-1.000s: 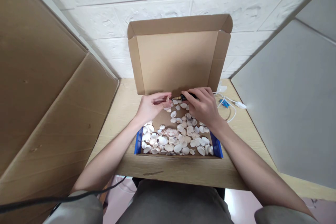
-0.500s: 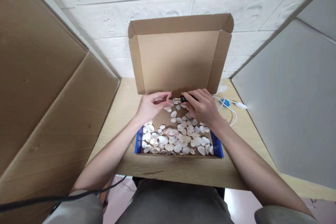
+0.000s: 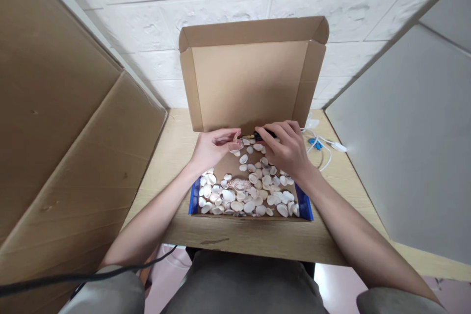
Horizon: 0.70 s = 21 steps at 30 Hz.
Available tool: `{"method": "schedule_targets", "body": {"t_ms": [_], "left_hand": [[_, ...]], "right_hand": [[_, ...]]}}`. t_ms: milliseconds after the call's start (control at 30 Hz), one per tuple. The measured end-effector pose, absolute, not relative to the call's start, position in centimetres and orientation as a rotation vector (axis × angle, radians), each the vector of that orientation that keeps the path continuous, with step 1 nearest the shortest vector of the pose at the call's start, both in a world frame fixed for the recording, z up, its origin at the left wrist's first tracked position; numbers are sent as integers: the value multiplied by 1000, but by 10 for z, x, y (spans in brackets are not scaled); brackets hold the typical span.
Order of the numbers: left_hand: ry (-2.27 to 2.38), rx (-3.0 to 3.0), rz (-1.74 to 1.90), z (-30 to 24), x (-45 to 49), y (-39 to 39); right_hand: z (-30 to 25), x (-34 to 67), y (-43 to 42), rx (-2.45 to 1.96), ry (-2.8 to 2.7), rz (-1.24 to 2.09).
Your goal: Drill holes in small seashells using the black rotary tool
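Note:
My left hand point(image 3: 212, 148) pinches a small pinkish seashell point(image 3: 236, 137) between thumb and fingers over the back of the box. In my right hand point(image 3: 284, 148) is a black mini drill point(image 3: 258, 136) with a brass-coloured chuck, held level and pointing left at the shell. Its thin bit is too small to tell whether it touches the shell. Below both hands many pale loose seashells point(image 3: 249, 206) lie in the open cardboard box point(image 3: 223, 161), and a larger rough, pinkish shell cluster point(image 3: 239, 184) lies among them. My right fingers hide most of the drill body.
The box's lid point(image 3: 250, 83) stands upright against the white brick wall point(image 3: 235, 7). Right of the box lie a white cable point(image 3: 327, 159) with an inline switch point(image 3: 338, 146) and a blue item point(image 3: 315, 144). A cardboard panel point(image 3: 73, 132) borders the left, a grey panel point(image 3: 408, 132) the right.
My right hand and the drill have shifted slightly up and to the right, a little away from the shell. My left hand stays almost still with the shell.

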<state>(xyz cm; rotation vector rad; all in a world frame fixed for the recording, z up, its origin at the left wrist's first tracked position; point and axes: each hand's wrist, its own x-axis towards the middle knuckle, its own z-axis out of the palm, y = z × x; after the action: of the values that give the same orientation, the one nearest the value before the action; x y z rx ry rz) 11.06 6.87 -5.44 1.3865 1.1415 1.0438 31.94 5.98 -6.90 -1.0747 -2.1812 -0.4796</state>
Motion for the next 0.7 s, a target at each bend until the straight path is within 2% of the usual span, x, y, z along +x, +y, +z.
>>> {"method": "schedule_targets", "body": {"t_ms": [167, 433, 700], "left_hand": [[1137, 1375, 1052, -56, 110, 69], [1126, 1343, 1075, -55, 110, 69], [1133, 1373, 1050, -56, 110, 69]], "right_hand": [[-73, 319, 61, -1088, -2330, -316], [-68, 320, 60, -1028, -2221, -462], [-72, 319, 61, -1055, -2247, -375]]}}
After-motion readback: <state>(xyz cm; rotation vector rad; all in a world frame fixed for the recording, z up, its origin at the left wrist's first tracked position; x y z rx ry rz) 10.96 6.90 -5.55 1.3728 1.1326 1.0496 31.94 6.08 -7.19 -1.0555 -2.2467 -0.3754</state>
